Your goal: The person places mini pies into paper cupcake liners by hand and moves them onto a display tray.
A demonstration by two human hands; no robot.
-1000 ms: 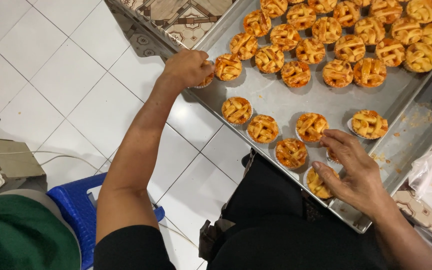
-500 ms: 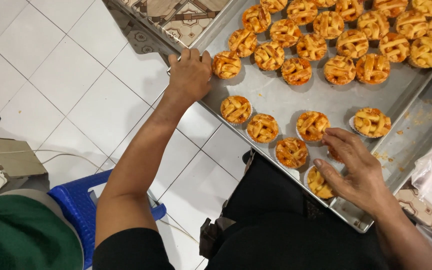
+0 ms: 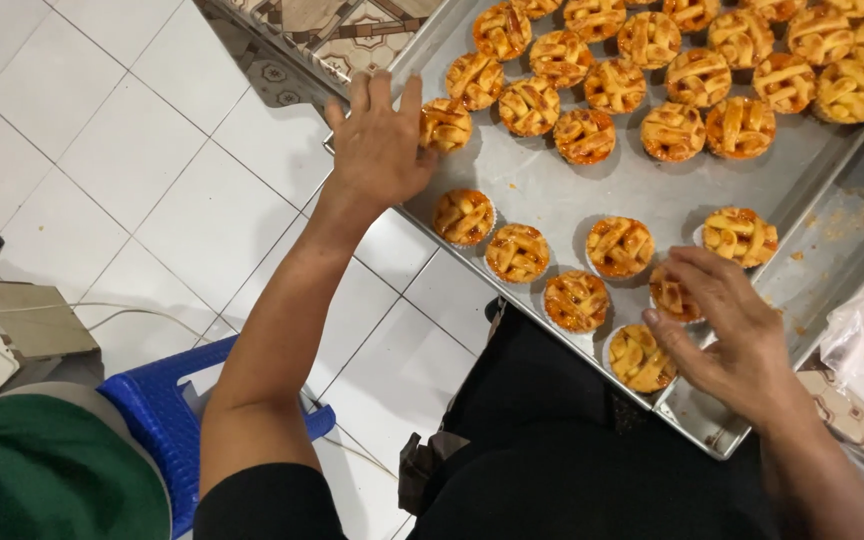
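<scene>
Over a metal tray [image 3: 592, 190] of lattice tarts, the left hand [image 3: 377, 145] touches one tart [image 3: 445, 125]; the right hand [image 3: 727, 325] pinches another tart [image 3: 672, 293].

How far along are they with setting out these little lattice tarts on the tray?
The far end of the metal tray already holds close rows of lattice tarts. In hand: the left hand touches a tart at the tray's edge, and the right hand has its fingers on a tart near the front. Left: about seven loose tarts lie scattered on the near part, with bare metal between them.
</scene>
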